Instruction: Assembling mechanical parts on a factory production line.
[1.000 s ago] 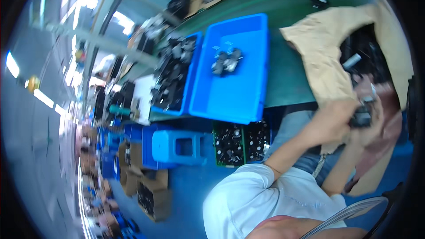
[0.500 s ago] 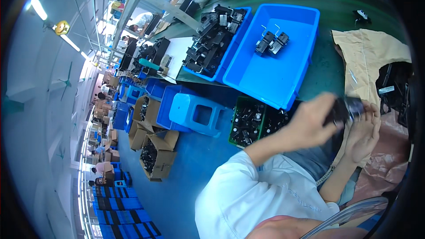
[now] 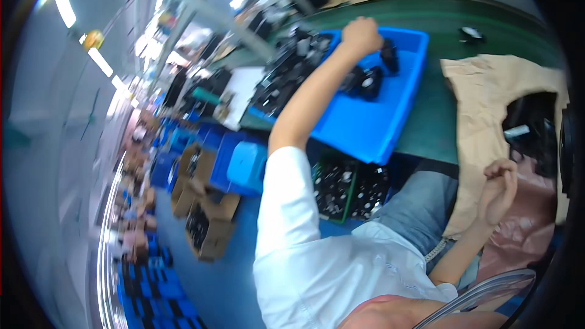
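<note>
A: ok what just changed? Your left grip [image 3: 362, 35] is way over at the far side of the blue tray [image 3: 365, 123] now. Half a second ago it was down by your other hand with a dark part between the two.

B: yep, and there's a black part [image 3: 389, 58] right up against the fingers, on the right of that grip, inside the tray. Are you pinching it or have you let go? Too blurry, can't tell.

A: same. My read is you've carried that piece across, so it's at the tray stage instead of being worked two-handed.

B: anything else different?

A: the earlier frame had just a pair in the tray. You've got that dark cluster [image 3: 370, 83] below the left grip, plus the one at your fingers.

B: and your right grip [image 3: 498, 192]?

A: loosely curled, nothing visible in it. It's stayed by the brown paper [image 3: 478, 85], with the pink sheet [image 3: 515, 228] below it and more black pieces [image 3: 533, 125] up and to its right. The green table [image 3: 436, 119] shows between your two grips.
</note>
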A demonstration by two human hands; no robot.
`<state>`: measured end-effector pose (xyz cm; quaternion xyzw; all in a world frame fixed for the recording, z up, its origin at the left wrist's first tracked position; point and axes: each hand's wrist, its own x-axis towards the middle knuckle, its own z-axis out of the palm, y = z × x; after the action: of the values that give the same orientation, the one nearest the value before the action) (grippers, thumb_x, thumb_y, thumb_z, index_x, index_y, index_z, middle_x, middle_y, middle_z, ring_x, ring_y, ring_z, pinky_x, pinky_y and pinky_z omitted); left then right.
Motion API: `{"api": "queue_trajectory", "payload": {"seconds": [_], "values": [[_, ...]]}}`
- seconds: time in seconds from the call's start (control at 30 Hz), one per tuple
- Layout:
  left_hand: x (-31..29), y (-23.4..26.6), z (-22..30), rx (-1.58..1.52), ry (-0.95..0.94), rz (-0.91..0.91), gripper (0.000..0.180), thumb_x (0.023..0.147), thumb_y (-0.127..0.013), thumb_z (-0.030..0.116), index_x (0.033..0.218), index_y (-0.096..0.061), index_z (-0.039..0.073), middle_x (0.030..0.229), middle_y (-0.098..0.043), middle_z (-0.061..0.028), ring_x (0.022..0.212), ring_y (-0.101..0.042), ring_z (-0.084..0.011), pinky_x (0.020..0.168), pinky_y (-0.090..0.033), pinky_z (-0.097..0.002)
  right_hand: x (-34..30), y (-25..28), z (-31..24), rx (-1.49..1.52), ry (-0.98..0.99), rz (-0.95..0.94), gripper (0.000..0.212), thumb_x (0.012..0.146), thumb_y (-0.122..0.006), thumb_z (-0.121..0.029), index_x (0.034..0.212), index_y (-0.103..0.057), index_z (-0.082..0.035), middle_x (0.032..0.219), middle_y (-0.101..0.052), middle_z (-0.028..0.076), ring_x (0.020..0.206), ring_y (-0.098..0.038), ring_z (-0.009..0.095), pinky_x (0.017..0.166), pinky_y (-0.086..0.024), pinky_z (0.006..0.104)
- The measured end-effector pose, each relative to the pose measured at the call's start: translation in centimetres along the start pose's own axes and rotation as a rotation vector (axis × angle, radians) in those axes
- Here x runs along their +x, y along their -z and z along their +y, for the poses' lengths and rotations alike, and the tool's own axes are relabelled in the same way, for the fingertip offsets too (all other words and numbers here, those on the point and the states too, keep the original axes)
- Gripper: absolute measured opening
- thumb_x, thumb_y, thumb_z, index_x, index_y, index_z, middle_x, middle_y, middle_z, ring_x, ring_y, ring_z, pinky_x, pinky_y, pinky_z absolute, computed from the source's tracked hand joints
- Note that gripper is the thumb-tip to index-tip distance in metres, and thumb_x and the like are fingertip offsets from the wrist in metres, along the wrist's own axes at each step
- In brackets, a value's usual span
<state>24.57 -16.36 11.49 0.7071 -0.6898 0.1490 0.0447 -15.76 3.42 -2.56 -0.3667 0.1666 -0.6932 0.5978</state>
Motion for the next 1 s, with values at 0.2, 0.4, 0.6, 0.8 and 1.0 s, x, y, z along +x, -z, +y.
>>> {"api": "queue_trajectory", "payload": {"seconds": [0.2,0.4,0.6,0.8,1.0], "values": [[9.5,-2.3,2.2,-0.098,-0.158,0.017,0.04,0.079,-0.061,0.029,0.1,-0.069,-0.004,0.107,-0.067,-0.0287,0.104,-0.064,-0.0427,0.091,-0.052,-0.0505,0.3,-1.5,-1.6,-0.094,0.113,0.18,0.018,0.093,-0.052,-0.017,0.099,-0.056,0.0,0.085,-0.056,0.009,0.079,-0.054,0.018,0.075,-0.043,0.0301],[18.7,-8.1,9.3,-0.224,-0.174,-0.139,0.045,0.076,-0.065,0.033,0.101,-0.072,-0.004,0.114,-0.067,-0.0272,0.107,-0.065,-0.0403,0.093,-0.051,-0.0473,-0.5,-0.2,-4.9,-0.119,0.156,0.279,0.013,0.093,-0.052,-0.015,0.094,-0.055,-0.003,0.085,-0.056,0.006,0.081,-0.056,0.016,0.076,-0.045,0.0289],[17.5,-13.5,16.5,-0.102,-0.098,-0.333,0.05,0.075,-0.078,0.037,0.114,-0.072,0.007,0.12,-0.069,-0.016,0.109,-0.067,-0.0321,0.091,-0.054,-0.0424,-0.6,1.8,-7.5,-0.939,0.311,0.568,0.012,0.09,-0.054,-0.009,0.093,-0.06,0.001,0.085,-0.061,0.009,0.08,-0.059,0.017,0.075,-0.048,0.0309],[16.5,-9.7,18.0,-0.133,-0.081,-0.107,0.031,0.088,-0.068,0.029,0.109,-0.069,0.006,0.119,-0.067,-0.0203,0.11,-0.065,-0.0371,0.092,-0.054,-0.0464,0.8,2.5,-8.1,-1.346,0.199,0.632,0.025,0.083,-0.062,-0.006,0.108,-0.062,-0.002,0.103,-0.064,0.016,0.092,-0.065,0.031,0.081,-0.051,0.0369],[14.0,-1.1,20.6,-0.431,-0.155,0.301,0.028,0.085,-0.069,0.029,0.093,-0.076,0.003,0.089,-0.071,-0.0222,0.087,-0.069,-0.0392,0.079,-0.055,-0.0473,3.8,6.9,-7.8,-1.791,0.283,0.645,0.047,0.079,-0.07,-0.01,0.124,-0.056,-0.009,0.124,-0.055,0.017,0.109,-0.058,0.038,0.092,-0.049,0.0444]]}}
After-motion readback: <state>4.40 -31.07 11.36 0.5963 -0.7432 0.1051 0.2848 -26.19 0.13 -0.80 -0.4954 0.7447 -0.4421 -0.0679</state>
